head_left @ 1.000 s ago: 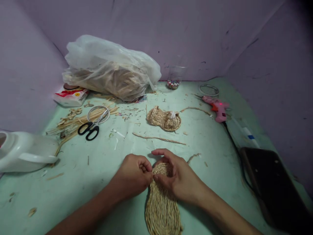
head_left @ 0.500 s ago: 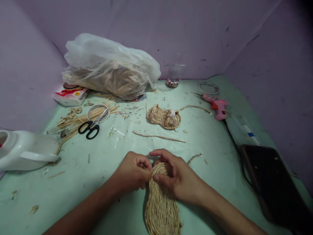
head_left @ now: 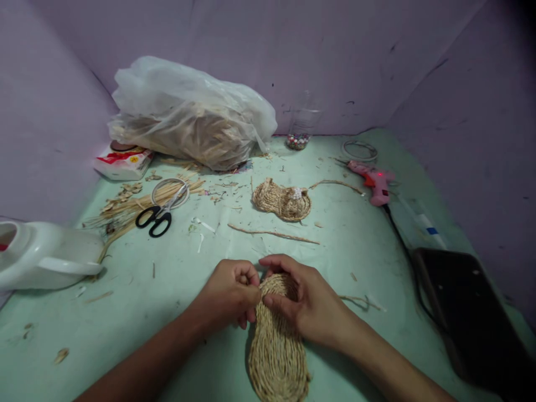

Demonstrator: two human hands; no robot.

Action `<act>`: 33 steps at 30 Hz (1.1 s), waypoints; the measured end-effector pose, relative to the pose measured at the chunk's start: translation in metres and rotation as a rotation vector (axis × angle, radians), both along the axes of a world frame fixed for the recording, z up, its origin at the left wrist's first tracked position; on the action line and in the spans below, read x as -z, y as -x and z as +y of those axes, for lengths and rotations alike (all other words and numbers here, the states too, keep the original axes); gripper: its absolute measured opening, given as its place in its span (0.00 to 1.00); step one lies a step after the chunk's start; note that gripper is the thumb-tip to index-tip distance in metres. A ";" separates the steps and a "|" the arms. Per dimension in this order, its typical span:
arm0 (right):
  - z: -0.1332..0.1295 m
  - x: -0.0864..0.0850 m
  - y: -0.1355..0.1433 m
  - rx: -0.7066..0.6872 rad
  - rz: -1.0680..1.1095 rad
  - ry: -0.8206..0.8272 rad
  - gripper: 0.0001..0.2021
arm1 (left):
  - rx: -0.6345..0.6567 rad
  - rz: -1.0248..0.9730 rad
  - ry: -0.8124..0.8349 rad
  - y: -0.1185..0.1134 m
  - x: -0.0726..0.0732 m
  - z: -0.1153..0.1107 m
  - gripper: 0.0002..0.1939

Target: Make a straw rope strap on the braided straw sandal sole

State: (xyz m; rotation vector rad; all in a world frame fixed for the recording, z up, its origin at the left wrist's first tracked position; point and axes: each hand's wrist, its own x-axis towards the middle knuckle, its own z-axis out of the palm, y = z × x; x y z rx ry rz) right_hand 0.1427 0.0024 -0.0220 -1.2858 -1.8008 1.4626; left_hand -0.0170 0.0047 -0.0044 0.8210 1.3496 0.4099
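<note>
A large woven straw sole (head_left: 278, 357) lies lengthwise at the bottom centre, its far end between my hands. My right hand (head_left: 304, 293) grips that far end, thumb on top and fingers curled round the far edge. At the sole's left edge, my left hand (head_left: 234, 290) is closed with thumb and fingertips pinched; what it pinches is too small to make out. A thin twisted cord (head_left: 360, 301) sticks out to the right from behind my right hand. Beyond my hands sits a small woven slipper (head_left: 281, 200) with white beads, and a loose cord piece (head_left: 274, 234) lies nearer.
Black-handled scissors (head_left: 161, 215) rest on straw strips at left, beside a white jug (head_left: 50, 254). A plastic bag (head_left: 192, 117) and a bead cup (head_left: 298, 139) stand at the back. On the right are a pink glue gun (head_left: 378, 181) and a dark phone-like slab (head_left: 464, 312).
The cord end behind my right hand has swung downward and farther right. Both hands keep nearly the same hold on the sole.
</note>
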 end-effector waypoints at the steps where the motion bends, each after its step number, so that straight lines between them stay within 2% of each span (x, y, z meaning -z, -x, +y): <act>1: 0.001 0.000 0.000 0.021 -0.004 -0.024 0.24 | 0.001 0.007 0.003 0.000 0.000 0.000 0.05; 3: 0.004 -0.002 -0.001 0.083 -0.007 -0.049 0.25 | 0.006 0.008 0.014 0.001 0.000 0.000 0.04; 6: 0.009 -0.009 -0.005 0.226 -0.001 -0.073 0.14 | 0.021 -0.009 0.031 0.001 0.000 0.000 0.04; 8: 0.009 -0.018 -0.009 0.265 0.008 -0.146 0.12 | 0.032 -0.019 0.034 0.001 -0.001 0.001 0.03; 10: 0.005 -0.029 -0.012 0.184 0.018 -0.211 0.13 | 0.043 -0.035 0.034 0.002 -0.002 0.002 0.03; 14: -0.005 -0.042 -0.012 -0.067 -0.007 -0.173 0.16 | 0.042 -0.092 0.031 0.003 -0.004 0.003 0.03; 17: -0.011 -0.037 -0.008 -0.130 -0.033 -0.176 0.16 | 0.030 -0.092 0.027 0.004 -0.003 0.003 0.03; 22: -0.015 -0.024 -0.003 0.076 -0.094 -0.215 0.07 | 0.026 -0.108 0.017 0.005 0.002 0.002 0.03; 26: -0.017 -0.025 0.002 0.019 -0.090 -0.287 0.07 | -0.002 -0.154 -0.001 0.006 0.005 0.000 0.02; 33: -0.018 -0.021 0.007 0.026 -0.155 -0.273 0.07 | 0.027 -0.161 -0.047 0.007 0.007 -0.004 0.03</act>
